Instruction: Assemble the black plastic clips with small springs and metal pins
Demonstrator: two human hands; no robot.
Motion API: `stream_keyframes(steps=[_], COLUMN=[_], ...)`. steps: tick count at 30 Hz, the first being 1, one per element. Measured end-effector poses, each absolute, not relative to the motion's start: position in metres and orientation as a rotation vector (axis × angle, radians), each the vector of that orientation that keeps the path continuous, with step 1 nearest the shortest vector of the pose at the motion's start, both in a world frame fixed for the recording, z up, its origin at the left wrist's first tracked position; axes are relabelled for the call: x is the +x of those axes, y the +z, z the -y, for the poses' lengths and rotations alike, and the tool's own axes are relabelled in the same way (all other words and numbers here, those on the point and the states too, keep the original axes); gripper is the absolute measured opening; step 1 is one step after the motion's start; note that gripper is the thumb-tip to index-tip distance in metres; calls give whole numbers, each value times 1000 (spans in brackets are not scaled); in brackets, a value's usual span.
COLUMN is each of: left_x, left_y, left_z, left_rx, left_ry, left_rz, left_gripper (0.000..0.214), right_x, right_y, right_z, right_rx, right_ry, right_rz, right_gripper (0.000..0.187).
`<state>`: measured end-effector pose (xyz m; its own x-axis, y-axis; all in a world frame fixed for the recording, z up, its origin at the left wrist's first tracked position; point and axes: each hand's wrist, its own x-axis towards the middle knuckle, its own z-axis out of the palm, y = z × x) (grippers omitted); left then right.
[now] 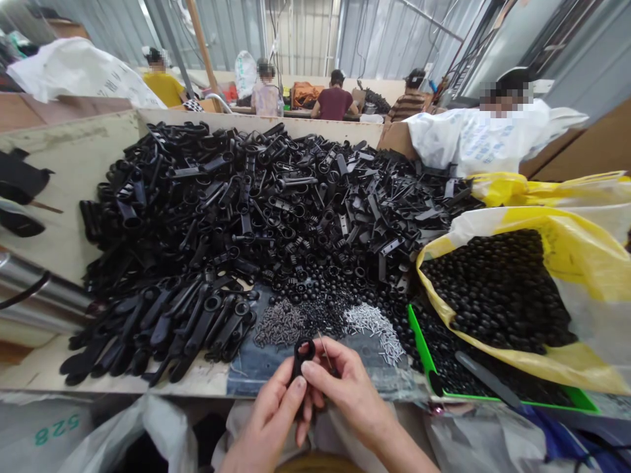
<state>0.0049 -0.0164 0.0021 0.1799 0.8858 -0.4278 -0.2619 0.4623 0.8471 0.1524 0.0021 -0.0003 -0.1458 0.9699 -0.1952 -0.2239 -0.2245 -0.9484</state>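
Note:
Close to the table's front edge, my left hand (276,410) is closed on a black plastic part with a ring-shaped end (298,360). My right hand (348,381) meets it from the other side, its thumb against the part. Between the right fingers, a thin pointed metal rod (325,349) sticks up; its lower end is hidden by the hand. Just beyond both hands are small piles on a blue cloth (246,374): grey-brown screws or springs (280,323), tiny black pieces (323,314) and silvery metal pins (377,328).
A big heap of black plastic parts (236,190) fills the walled table. Long black pieces (167,322) lie in rows at left. On the right, a yellow-white sack (446,309) holds black balls above a green tray (419,341). Several people sit working farther back.

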Motion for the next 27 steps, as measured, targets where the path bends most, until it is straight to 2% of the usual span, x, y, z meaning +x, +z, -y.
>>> stream_keyframes(steps=[11, 14, 19, 21, 27], left_x=[-1, -5, -6, -3, 4], left_y=[0, -5, -1, 0, -12], left_z=[20, 24, 14, 10, 19], left_rx=[840, 850, 1086, 1170, 835], left_ry=[841, 935, 1005, 995, 1115], left_rz=[-1158, -1293, -1227, -1222, -1220], left_gripper=[58, 46, 26, 22, 30], right_x=[153, 155, 155, 154, 154], right_y=[5, 10, 11, 9, -3], right_z=[-2, -2, -1, 0, 3], right_rx=[-1122, -1108, -1190, -1209, -1214], right_ry=[1580, 1579, 1194, 1140, 1409], right_rz=[1085, 1133, 1290, 1294, 1215], right_gripper=[42, 39, 25, 22, 33])
